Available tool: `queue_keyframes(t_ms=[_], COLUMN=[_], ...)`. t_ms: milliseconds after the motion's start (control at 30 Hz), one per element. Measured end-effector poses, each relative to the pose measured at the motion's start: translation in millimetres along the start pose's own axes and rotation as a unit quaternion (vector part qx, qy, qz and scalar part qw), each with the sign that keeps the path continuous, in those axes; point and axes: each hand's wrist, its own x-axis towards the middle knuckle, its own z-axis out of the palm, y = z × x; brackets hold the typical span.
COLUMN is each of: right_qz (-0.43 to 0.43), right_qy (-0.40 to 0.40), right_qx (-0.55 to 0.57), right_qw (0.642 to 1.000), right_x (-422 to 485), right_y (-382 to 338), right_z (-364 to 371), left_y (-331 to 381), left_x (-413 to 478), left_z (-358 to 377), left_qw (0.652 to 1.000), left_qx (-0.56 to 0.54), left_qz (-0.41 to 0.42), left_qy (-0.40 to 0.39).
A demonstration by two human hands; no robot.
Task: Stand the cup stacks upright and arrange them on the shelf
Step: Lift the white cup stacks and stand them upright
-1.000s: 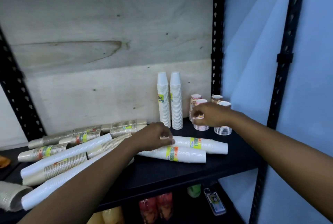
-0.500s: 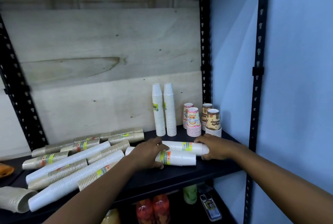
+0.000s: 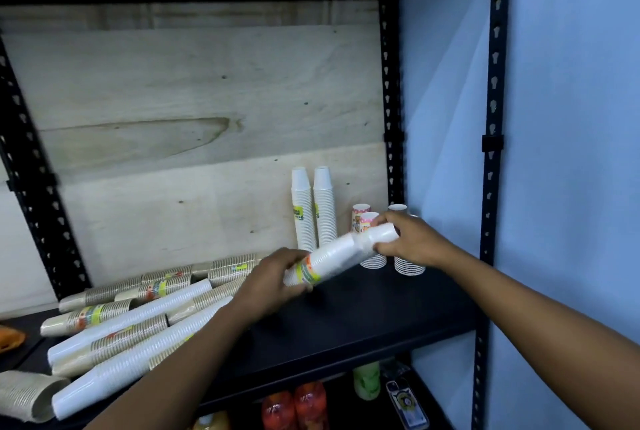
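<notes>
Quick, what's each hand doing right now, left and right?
Left hand: grips the labelled lower end of the tilted white cup stack.
Right hand: grips the upper end of the same stack.

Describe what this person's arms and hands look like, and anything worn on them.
The left hand and right hand are bare: no gloves, and no watch or bracelet at either wrist. No sleeves show; both forearms are uncovered to the frame edge. Blur on the fingers leaves rings uncertain.
</notes>
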Motion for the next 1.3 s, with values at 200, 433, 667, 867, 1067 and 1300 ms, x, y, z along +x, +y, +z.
queue_keyframes(t_ms=[200,433,667,867,1067,1300], right_qz=[-0.018,0.003,-0.026,-0.040,-0.032,0.008], right_qy=[0.095,0.099,0.070,0.077,0.057,0.072], right_qx=[0.061,0.164,0.111,0.075,0.093,0.098], right_qw=[0.993,0.981,0.991,0.993,0.993,0.993], right_x=[19,34,48,55,61,61], right_y=[-32,-54,-61,-55,-47,-43], right_z=[-33,-39,-13,1,12,15], left_y=[12,-4,-23,-30,-35,-36], left_x=[18,51,59,61,63,59], left_z=[-26,-26,-6,16,28,26], left_qw=[0.965,0.908,0.907,0.911,0.912,0.914], left_qx=[-0.188,-0.311,-0.299,-0.299,-0.300,-0.298], left_qz=[-0.117,-0.202,-0.226,-0.223,-0.219,-0.223], left_qy=[0.142,0.195,0.193,0.176,0.175,0.159])
